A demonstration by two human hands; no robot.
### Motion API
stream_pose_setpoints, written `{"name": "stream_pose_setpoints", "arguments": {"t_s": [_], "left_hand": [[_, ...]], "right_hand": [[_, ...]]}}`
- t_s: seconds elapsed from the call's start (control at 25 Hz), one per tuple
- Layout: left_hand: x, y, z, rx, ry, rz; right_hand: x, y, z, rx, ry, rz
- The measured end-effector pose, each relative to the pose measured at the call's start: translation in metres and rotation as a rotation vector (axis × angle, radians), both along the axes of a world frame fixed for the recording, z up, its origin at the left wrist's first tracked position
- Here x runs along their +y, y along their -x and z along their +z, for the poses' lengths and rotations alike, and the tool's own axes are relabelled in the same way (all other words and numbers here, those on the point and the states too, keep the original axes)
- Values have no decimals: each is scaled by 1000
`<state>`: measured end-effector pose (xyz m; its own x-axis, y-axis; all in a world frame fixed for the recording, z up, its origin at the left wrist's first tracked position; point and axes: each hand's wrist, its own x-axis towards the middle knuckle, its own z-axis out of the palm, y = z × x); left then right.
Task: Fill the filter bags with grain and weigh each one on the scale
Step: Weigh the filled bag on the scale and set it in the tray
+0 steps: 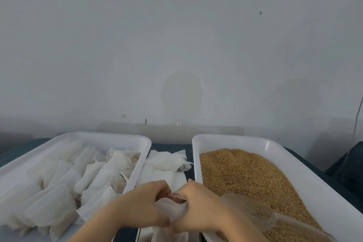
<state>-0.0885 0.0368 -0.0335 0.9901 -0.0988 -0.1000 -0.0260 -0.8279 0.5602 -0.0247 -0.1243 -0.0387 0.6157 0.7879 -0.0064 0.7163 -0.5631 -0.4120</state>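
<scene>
- Filter bag point(172, 208): white, thin and limp. It is held over the near edge of the tabletop point(169, 146), in the gap between the two trays. Its mouth faces up and is gathered. Whether it holds grain cannot be told.
- Left hand point(145, 204): fingers curled round the bag's left side, gripping the cloth.
- Right hand point(198, 206): thumb and fingers pinch the right edge of the mouth, close against the left hand.
- Risk, grip: the cloth looks slack. If either pinch loosens while the mouth is up, the bag may sag and shed its contents into the gap rather than into a tray.
- Risk, fabric: pulling the hands apart too hard could tear the mouth.
- Scoop point(253, 212): clear, lying on the grain point(241, 175) at the near end of the right tray point(235, 138), just beside the right forearm. A sideways move of that arm could knock it and scatter grain over the rim.
- Spare bags point(167, 160): a loose heap on the tabletop between the trays, beyond the hands. Spilled grain would lodge among them, and a reaching hand could sweep them off.
- Left tray point(98, 135): crowded with stacked bags point(78, 175) up to its right rim. One more laid near that rim may slide out.
- Scale: not identifiable in view, so any mishap in weighing cannot be judged.
</scene>
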Motion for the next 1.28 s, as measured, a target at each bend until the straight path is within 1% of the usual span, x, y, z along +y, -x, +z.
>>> {"name": "stream_pose_setpoints", "arguments": {"t_s": [0.08,0.16,0.32,0.6,0.72,0.84,0.92,1.04,1.12,1.28], "left_hand": [[1,-1,0,-28,74,5],[2,-1,0,-51,118,4],[2,-1,-3,-82,138,-1],[0,0,-3,-70,164,11],[0,1,-3,-58,102,-7],[-2,0,-6,-40,-64,-24],[-4,-1,-8,-53,-131,-30],[-1,-1,-7,-111,-67,12],[-1,-1,-7,-101,-73,7],[-7,-3,-10,1,-280,-44]], "right_hand": [[-7,4,2,84,-102,-40],[-9,5,3,109,-127,-73],[-9,7,2,144,-153,-93],[-9,7,-2,87,-128,-101],[-8,10,-3,10,-89,-81],[-5,10,-2,-27,-35,-52],[-3,11,-3,-100,36,-28],[-2,12,-4,-136,20,-67],[-1,13,-4,-140,22,-83],[4,14,-4,-201,145,-18]]}}
